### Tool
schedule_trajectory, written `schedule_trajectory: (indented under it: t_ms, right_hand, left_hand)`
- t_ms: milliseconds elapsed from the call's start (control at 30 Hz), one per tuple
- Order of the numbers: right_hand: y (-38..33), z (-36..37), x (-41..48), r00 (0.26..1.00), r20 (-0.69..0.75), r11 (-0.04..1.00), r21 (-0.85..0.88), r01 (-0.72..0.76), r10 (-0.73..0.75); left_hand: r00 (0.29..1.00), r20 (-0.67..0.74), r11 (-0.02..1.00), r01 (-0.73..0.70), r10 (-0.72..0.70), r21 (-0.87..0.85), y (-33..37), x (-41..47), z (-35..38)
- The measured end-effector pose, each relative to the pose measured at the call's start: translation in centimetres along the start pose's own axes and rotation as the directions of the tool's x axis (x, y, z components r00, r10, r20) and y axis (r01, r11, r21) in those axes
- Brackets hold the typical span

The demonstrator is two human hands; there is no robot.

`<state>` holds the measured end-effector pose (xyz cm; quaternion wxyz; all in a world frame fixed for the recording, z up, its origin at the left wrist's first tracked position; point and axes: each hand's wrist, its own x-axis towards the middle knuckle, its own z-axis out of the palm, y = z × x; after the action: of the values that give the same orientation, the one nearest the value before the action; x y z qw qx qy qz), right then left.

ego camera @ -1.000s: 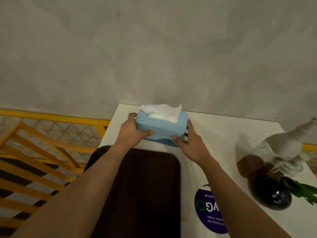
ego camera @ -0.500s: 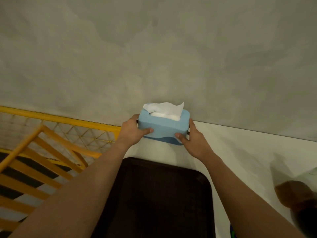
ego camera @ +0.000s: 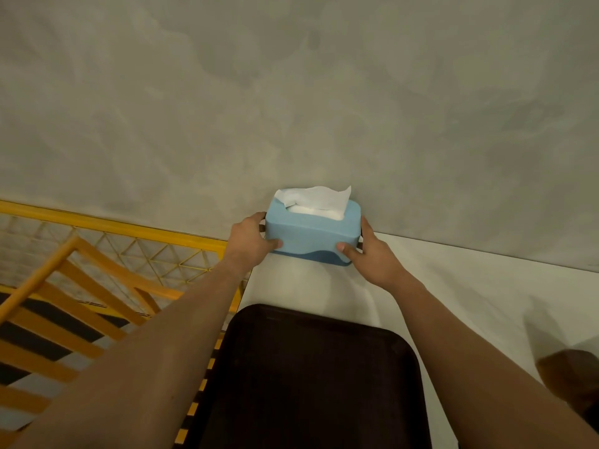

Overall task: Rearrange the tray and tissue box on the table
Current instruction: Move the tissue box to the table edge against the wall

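A light blue tissue box (ego camera: 312,236) with a white tissue sticking out of its top sits at the far edge of the white table (ego camera: 453,286), against the grey wall. My left hand (ego camera: 251,243) grips its left end and my right hand (ego camera: 372,254) grips its right end, thumbs on the near face. A dark brown tray (ego camera: 311,380) lies on the table nearer to me, between my forearms, apart from the box.
A grey wall (ego camera: 291,108) rises right behind the table. A yellow railing (ego camera: 107,254) and slats stand left of the table, over a black-and-yellow striped floor. A dark brown object (ego camera: 573,380) shows at the right edge.
The view has tilted up and the box sits farther back, now against the wall. Both hands have stayed on its ends. The bottle and plant at the right have left the view.
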<state>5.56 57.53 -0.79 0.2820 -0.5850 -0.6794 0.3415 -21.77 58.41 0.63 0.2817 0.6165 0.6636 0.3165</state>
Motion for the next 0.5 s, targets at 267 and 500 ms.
schedule_trajectory:
  t_ms: [267,500]
  right_hand:
    - [-0.6,0.3,0.4,1.000,0.007,1.000,0.008,-0.011,0.011]
    - [-1.2,0.5,0.1,1.000,0.001,1.000,0.015,-0.026,0.026]
  left_hand:
    - [1.000,0.008,1.000,-0.006,0.006,-0.002,-0.1,0.4,-0.3]
    - [1.000,0.011,1.000,0.001,-0.001,0.017,0.0,0.4,-0.2]
